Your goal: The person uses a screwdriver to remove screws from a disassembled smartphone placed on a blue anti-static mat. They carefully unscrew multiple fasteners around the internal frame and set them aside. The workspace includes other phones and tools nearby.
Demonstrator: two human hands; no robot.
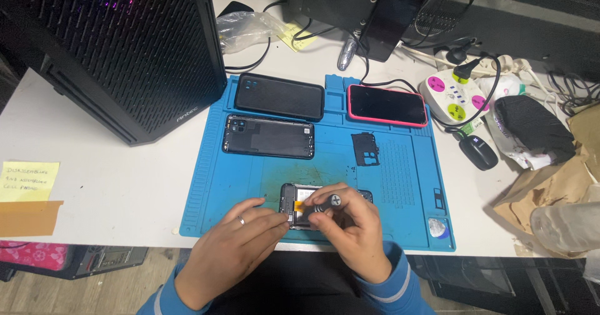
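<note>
An opened phone (299, 193) lies on the near part of a blue work mat (400, 190), its insides showing. My left hand (234, 243), with a ring on one finger, rests on the phone's left edge and steadies it. My right hand (350, 227) is closed around a small screwdriver (329, 202) with a round silver cap, held upright over the phone's middle. Both hands cover most of the phone's lower half.
On the mat's far part lie a black phone back cover (269, 136), a phone in a black case (279, 96), a phone in a pink case (387, 105) and a small black inner plate (365, 149). A black computer tower (119, 46) stands at left; a power strip (453, 94) and a paper bag (550, 184) are at right.
</note>
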